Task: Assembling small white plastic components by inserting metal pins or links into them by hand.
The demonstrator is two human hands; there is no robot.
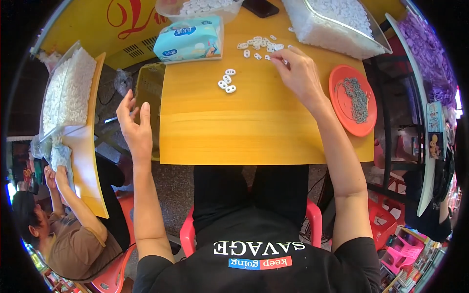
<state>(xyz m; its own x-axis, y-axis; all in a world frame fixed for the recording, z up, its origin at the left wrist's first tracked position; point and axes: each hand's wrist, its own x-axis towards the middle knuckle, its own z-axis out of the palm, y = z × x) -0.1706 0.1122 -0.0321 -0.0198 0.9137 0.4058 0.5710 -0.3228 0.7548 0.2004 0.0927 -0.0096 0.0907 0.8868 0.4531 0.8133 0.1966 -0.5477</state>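
Closest to the lens, black-clad knees and a red chair (188, 234) are sitting just under the near edge of the yellow bench (254, 132) I am watching over. Three white oval pieces (227, 81) are lying together a little left of the bench's middle, and a looser scatter of the same white pieces (259, 45), about a dozen as far as I can count, is lying farther back. My right hand (299, 73) is reaching into that scatter with fingertips pinched together on what looks like one small white piece, though I cannot tell for sure that it is gripping it. My left hand (137, 124) is hovering off the bench's left edge, fingers loosely spread and open, holding nothing that I am seeing. One orange plate (342, 105) with a heap of thin grey metal bits is sitting at the right edge. One blue tissue pack (189, 41) is lying at the back left, and two clear tubs (337, 24) of white pieces are standing behind it.
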